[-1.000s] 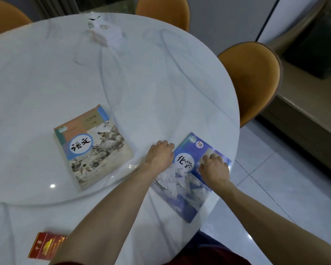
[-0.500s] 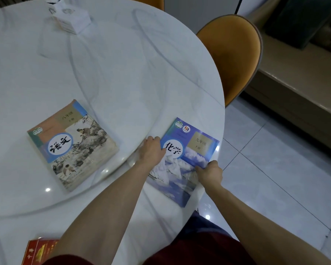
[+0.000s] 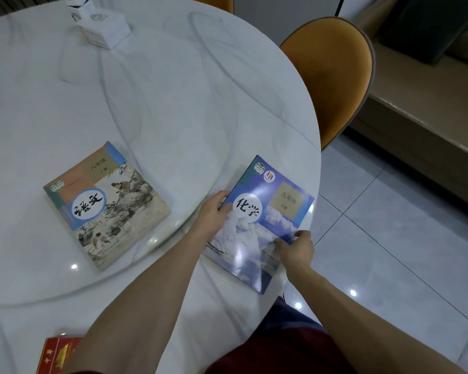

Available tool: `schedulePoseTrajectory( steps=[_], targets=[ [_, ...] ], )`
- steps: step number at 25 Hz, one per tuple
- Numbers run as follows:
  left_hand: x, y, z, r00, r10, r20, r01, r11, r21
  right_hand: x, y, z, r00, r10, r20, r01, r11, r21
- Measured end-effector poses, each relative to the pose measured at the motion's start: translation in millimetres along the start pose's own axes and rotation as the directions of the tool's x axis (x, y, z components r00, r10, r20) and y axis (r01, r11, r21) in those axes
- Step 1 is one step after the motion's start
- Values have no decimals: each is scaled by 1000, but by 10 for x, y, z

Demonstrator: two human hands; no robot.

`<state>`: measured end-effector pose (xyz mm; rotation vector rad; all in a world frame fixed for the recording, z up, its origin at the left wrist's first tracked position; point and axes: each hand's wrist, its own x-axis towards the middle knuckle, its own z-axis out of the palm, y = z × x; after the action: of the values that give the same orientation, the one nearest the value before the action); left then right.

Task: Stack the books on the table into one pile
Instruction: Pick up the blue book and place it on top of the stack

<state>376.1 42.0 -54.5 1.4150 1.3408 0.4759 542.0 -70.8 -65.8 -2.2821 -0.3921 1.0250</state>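
A blue chemistry book with a snowy mountain cover lies at the near right edge of the round white table. My left hand grips its left edge, thumb on the cover. My right hand pinches its right edge, which sticks out past the table rim. A beige book with an ink-painting cover lies flat on the glass turntable to the left, apart from both hands. A red book shows partly at the bottom left, half hidden by my left arm.
A white tissue box stands at the far side of the table. An orange chair is tucked in at the right, another at the far edge. Tiled floor and a low bench lie to the right.
My right hand slid from the top of the blue cover to the book's right edge and gripped it. My left hand closed on the left edge. The view shifted slightly.
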Motion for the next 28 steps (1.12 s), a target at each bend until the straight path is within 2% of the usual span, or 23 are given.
schedulePoseTrajectory(
  steps=[5, 11, 14, 20, 25, 28],
  targets=[
    [-44, 18, -191, 999, -22, -29, 17, 987, -163, -94, -125, -4, 996, -50, 67, 33, 974, 224],
    [-160, 181, -517, 960, -99, -261, 15, 952, -307, -146, -749, -4, 954, -257, 158, 193, 922, 336],
    [-260, 259, -755, 911, -139, -388, -16, 929, -371, -203, -1080, 96, 907, -357, 223, 271, 901, 339],
    [-493, 294, -1263, 794, -210, -571, -33, 922, -386, -382, -1633, 497, 828, -425, 366, 348, 901, 259],
    [-682, 194, -1681, 668, -330, -667, -26, 886, -463, -590, -2066, 935, 718, -484, 500, 442, 872, 209],
    [-758, 101, -1926, 620, -365, -695, -31, 874, -486, -723, -2287, 1249, 655, -525, 543, 516, 836, 186]
  ],
)
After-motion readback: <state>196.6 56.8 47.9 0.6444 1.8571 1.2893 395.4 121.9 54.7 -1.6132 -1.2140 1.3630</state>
